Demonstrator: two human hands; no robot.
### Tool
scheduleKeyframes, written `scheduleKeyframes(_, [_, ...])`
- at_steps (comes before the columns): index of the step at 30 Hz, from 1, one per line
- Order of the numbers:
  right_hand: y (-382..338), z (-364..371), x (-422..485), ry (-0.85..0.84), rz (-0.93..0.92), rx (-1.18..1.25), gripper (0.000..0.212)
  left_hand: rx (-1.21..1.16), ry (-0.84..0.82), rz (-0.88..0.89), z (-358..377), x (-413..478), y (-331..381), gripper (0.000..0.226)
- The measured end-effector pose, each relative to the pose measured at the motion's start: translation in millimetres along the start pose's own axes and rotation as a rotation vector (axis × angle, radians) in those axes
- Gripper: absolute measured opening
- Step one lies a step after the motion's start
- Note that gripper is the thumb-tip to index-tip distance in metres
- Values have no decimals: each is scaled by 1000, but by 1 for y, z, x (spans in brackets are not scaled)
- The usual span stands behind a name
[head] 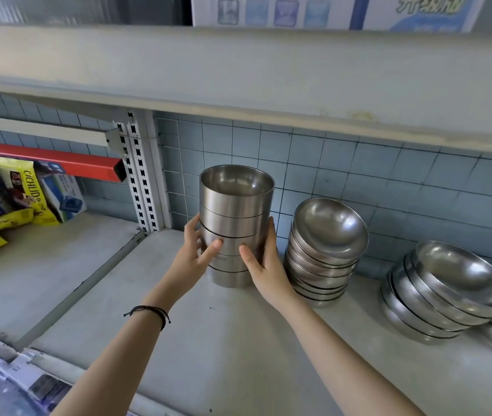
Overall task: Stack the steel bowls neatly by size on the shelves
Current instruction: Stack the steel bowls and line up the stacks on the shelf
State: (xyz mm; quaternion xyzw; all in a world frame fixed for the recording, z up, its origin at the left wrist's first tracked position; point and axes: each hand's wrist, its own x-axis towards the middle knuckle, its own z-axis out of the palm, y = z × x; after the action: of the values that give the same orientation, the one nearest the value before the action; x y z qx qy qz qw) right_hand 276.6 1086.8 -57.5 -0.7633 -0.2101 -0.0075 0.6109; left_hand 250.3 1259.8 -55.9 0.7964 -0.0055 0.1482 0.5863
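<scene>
- A tall stack of straight-sided steel bowls (pixel 235 223), brushed grey and nested one inside the next, stands upright on the pale grey lower shelf (pixel 238 340), close to the blue tiled back wall (pixel 373 175). A small print mark on one bowl's wall is too fine to read.
- The left hand (pixel 199 253) clasps the stack's left side, with the fingers wrapped behind and the thumb pressed across the front. A black cord bracelet (pixel 151 313) circles that wrist.
- The right hand (pixel 264 259) clasps the right side, with the fingers lying up along the wall and the thumb on the front.
- Just right of the stack sits a pile of shallow round steel bowls (pixel 325 253), leaning slightly.
- Further right, well apart, a pile of wider shallow steel dishes (pixel 448 292) slumps over to the left.
- A white slotted metal upright (pixel 141 175) divides the shelving, and a red metal bar (pixel 43 159) runs off to its left.
- In the left bay lie yellow bags printed "CICHLID" (pixel 28 190), with a blue and white carton (pixel 64 193) beside them. The carton's text is unreadable.
- Above the broad grey upper shelf (pixel 238 70) rests a white cardboard box with blue Chinese characters (pixel 328 10), cut off by the frame.
</scene>
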Motion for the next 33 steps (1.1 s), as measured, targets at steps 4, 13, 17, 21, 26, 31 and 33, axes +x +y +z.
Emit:
scheduleKeyframes(4, [-3, -5, -1, -18, 38, -54, 100, 111, 17, -25, 0, -8, 12, 79])
scheduleKeyframes(13, [-21, -25, -25, -231, 108, -309, 79, 375, 119, -125, 8, -35, 40, 89])
scheduleKeyframes(17, [-34, -45, -46, -381, 126, -556, 72, 495, 188, -211, 15, -55, 49, 87])
scheduleKeyframes(21, [-44, -83, -79, -502, 109, -707, 64, 751, 36, -290, 18, -102, 56, 76])
scheduleKeyframes(26, [-59, -145, -123, -557, 106, -1143, 63, 1308, -378, -285, 34, -161, 82, 76])
scheduleKeyframes(31, [-69, -183, -177, -496, 229, -1250, 64, 1375, -368, -54, 79, -188, 104, 81])
scheduleKeyframes(33, [-71, -197, -203, -468, 288, -1270, 61, 1349, -381, 25, 100, -200, 110, 101])
